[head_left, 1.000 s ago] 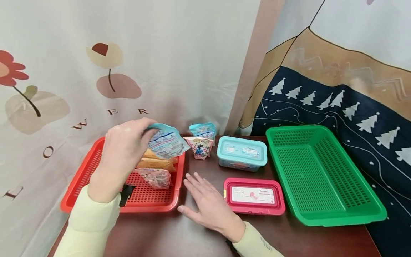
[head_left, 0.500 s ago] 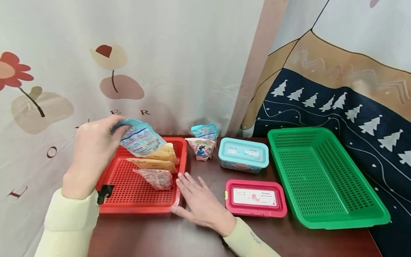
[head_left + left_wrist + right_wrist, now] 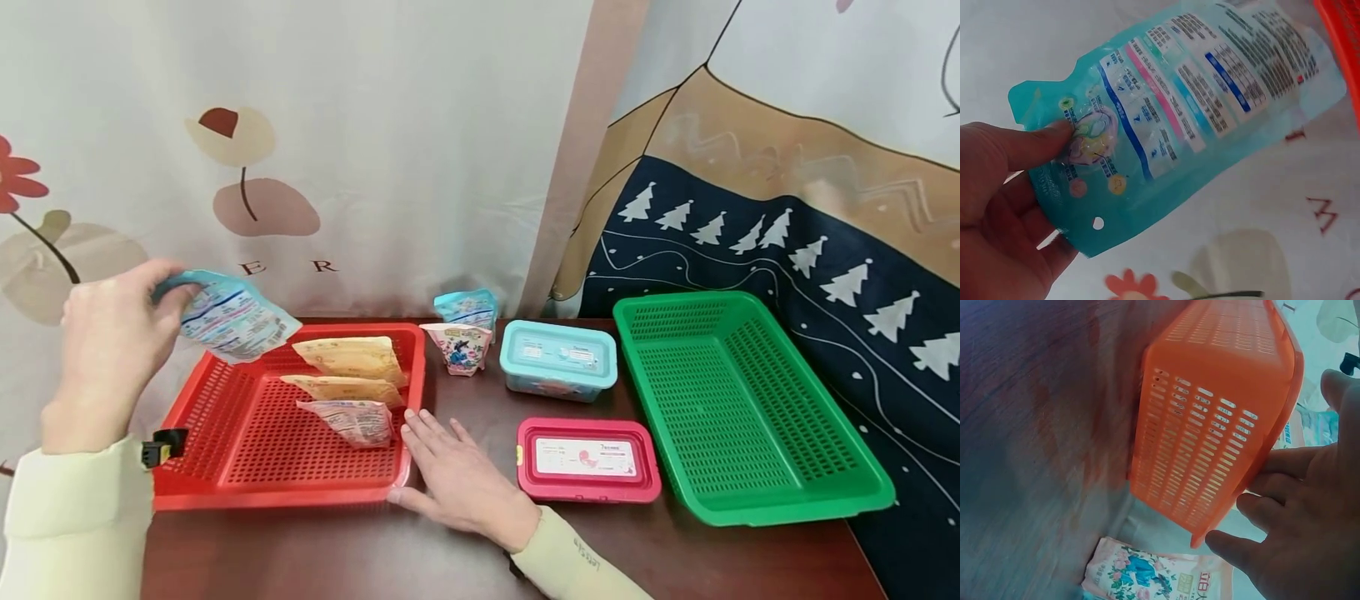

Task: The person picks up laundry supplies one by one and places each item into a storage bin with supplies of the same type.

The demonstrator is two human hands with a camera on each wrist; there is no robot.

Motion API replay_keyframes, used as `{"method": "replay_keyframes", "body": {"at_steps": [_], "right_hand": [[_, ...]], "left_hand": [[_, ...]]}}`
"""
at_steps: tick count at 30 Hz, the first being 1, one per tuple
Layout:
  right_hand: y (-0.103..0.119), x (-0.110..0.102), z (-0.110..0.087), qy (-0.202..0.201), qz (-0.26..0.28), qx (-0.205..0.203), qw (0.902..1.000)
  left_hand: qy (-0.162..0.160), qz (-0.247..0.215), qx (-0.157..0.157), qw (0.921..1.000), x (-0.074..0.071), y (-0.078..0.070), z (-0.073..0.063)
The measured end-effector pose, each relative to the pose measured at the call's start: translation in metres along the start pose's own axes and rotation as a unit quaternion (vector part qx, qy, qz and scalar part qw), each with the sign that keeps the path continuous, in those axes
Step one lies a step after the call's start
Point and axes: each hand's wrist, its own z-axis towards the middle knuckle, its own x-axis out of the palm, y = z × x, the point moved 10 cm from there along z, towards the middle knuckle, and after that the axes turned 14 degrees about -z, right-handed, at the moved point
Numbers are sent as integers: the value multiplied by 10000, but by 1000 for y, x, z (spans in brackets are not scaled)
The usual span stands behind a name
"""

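Blue pouch [image 3: 242, 322], held up near the far-left corner of the red basket [image 3: 277, 500]; left hand [image 3: 112, 346] grip pinches its top edge; right hand [image 3: 463, 482], fingers extended, lies at the rim, where light pressure should steady it.

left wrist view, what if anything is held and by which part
The left hand pinches a blue pouch by the end with the small hole, thumb on the printed face.

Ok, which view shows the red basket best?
The head view: it shows most of the red basket, inside included, though the blue pouch hides one far corner. The left wrist view catches only an edge; the right wrist view, its outer walls.
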Motion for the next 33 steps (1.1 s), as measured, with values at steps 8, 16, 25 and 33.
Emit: {"method": "replay_keyframes", "body": {"at_steps": [8, 16, 25, 33], "right_hand": [[0, 1, 1, -8, -10, 36, 10000], [1, 2, 0, 10, -55, 50, 10000], [1, 3, -1, -26, -112, 129, 9999], [1, 3, -1, -94, -124, 162, 9997]], "left_hand": [[897, 27, 23, 9960, 28, 51, -2], [1942, 222, -59, 9807, 65, 80, -13], [2324, 148, 42, 9725, 88, 90, -23], [2580, 203, -98, 9659, 107, 96, -31]]}}
